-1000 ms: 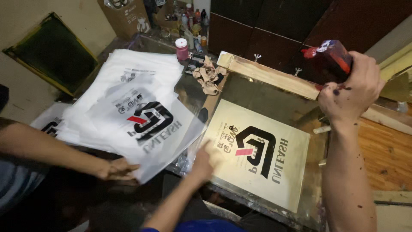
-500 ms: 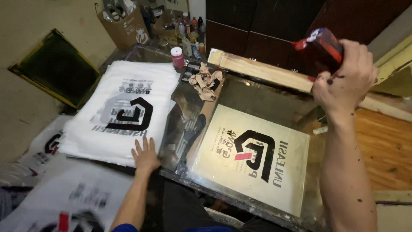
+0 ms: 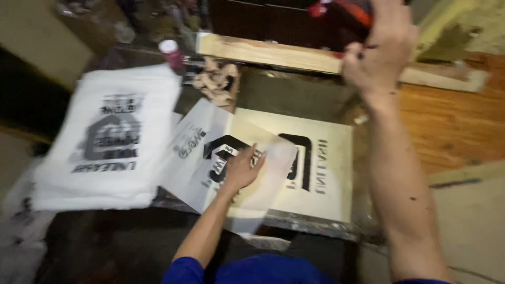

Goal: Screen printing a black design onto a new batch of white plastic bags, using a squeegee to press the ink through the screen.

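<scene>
Quick count: two hands, left hand (image 3: 243, 169) and right hand (image 3: 380, 50). One thin printed sheet (image 3: 210, 152) under the left fingers, one stack of printed bags (image 3: 108, 139) beside them, one wooden frame (image 3: 268, 53), one small jar (image 3: 171, 52).

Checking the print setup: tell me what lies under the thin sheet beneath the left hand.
Left hand presses the sheet over the printed panel; its black logo shows through. Anything else beneath is hidden.

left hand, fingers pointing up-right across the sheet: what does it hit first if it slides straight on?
Likely the bold black curved print on the cream stencil panel. The left hand lies flat on a thin translucent printed sheet, so it would probably drag that along; motion blur leaves depth uncertain.
</scene>
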